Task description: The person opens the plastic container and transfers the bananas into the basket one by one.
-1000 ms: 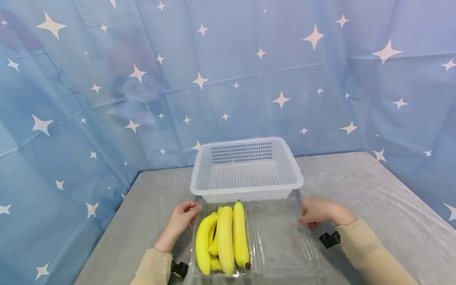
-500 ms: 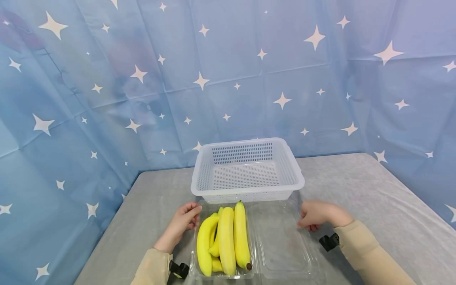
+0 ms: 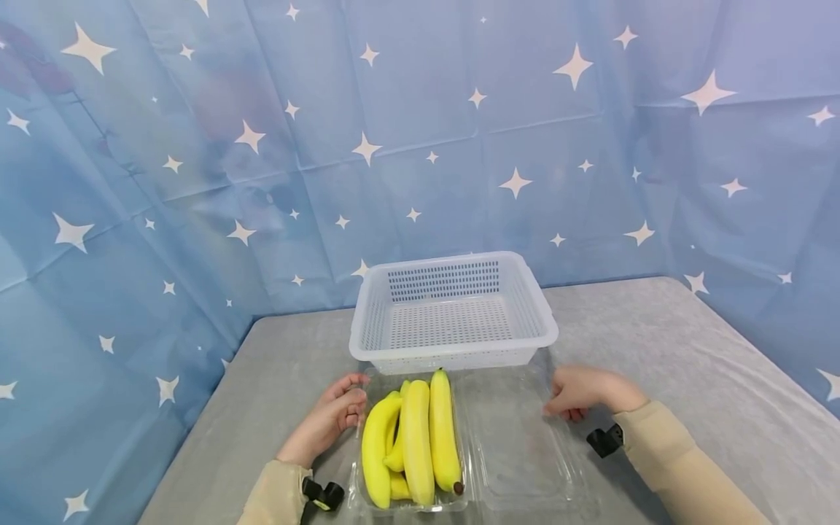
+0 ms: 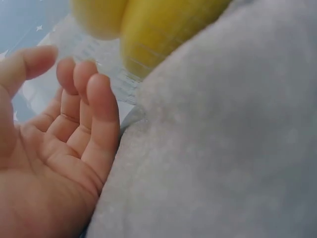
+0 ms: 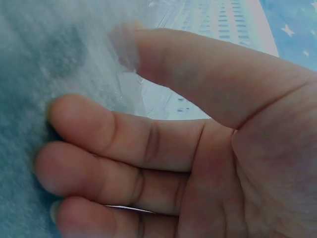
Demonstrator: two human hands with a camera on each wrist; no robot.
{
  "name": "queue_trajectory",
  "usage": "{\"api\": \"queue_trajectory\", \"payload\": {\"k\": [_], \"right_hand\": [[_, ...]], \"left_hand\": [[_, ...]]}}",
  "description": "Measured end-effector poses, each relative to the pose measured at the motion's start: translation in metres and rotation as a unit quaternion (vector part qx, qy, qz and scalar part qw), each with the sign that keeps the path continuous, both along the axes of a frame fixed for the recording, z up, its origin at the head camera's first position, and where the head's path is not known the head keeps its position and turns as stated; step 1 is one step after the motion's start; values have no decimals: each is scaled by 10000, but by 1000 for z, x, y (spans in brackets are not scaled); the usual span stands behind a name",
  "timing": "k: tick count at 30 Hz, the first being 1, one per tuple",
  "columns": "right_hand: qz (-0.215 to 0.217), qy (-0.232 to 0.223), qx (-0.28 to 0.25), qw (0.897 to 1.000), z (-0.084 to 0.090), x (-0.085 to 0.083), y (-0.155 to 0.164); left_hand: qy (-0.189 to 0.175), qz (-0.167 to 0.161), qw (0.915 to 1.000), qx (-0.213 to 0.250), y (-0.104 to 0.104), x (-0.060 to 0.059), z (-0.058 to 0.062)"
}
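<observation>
A clear plastic clamshell box [image 3: 467, 467] lies unfolded in front of me, its left half filled with several yellow bananas [image 3: 417, 441]. The flat lid [image 3: 518, 437] of the box spreads out to the right. My left hand [image 3: 329, 415] is beside the box's left edge, with fingers loosely bent, palm facing the bananas and nothing in it. At the lid's right edge, my right hand [image 3: 584, 390] pinches the thin plastic between thumb [image 5: 153, 54] and index finger. Its other fingers are curled below the edge.
A white perforated basket [image 3: 453, 354] stands just behind the box. Grey cloth covers the table [image 3: 656, 335]. A blue star-patterned curtain [image 3: 420, 182] hangs along the back and sides.
My left hand has drawn slightly left, and its fingers have loosened at the box's edge. The right hand stays at the lid edge. The box and bananas have not visibly moved.
</observation>
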State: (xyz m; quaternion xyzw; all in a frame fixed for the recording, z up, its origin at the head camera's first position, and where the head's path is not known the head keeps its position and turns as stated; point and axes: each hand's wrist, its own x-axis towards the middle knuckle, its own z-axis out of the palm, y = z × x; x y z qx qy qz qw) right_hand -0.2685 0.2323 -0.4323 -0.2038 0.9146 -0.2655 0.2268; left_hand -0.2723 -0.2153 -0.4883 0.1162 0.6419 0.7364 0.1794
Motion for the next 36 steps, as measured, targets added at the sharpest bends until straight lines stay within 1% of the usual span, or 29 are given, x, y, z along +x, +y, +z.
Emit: {"api": "queue_trajectory", "payload": {"k": [4, 7, 10, 14, 16, 20, 24, 26, 29, 32, 35, 36], "right_hand": [[7, 95, -57, 9999, 7, 2, 0], [-7, 278, -11, 9996, 14, 5, 2], [-114, 464, 81, 9988, 23, 10, 3], [-175, 643, 111, 9977, 36, 17, 1], [-83, 748, 76, 9971, 42, 22, -2], [237, 1061, 119, 9940, 53, 32, -10], [610, 1496, 288, 9865, 58, 37, -23], [818, 1697, 267, 9817, 59, 38, -32], [1091, 1990, 146, 9738, 59, 36, -45], [1328, 2316, -4, 9637, 59, 35, -59], [1521, 2609, -215, 9531, 59, 35, -71], [1605, 2747, -306, 9476, 59, 35, -75]], "left_hand": [[119, -46, 9999, -6, -2, 0, -1], [86, 4, 10000, -42, -1, 1, -1], [18, 47, 10000, -70, 1, 1, 1], [24, 83, 9999, -122, 1, 1, 2], [40, 106, 9998, -144, 1, 1, 2], [75, 96, 9997, -196, 0, 3, 1], [68, 85, 9996, -248, -1, 5, -2], [59, 106, 9996, -262, -1, 6, -3], [92, 126, 9995, -274, 0, 6, -3], [137, 126, 9994, -280, 1, 5, -1], [119, 152, 9994, -291, 1, 5, -1], [103, 170, 9994, -287, 1, 5, -1]]}}
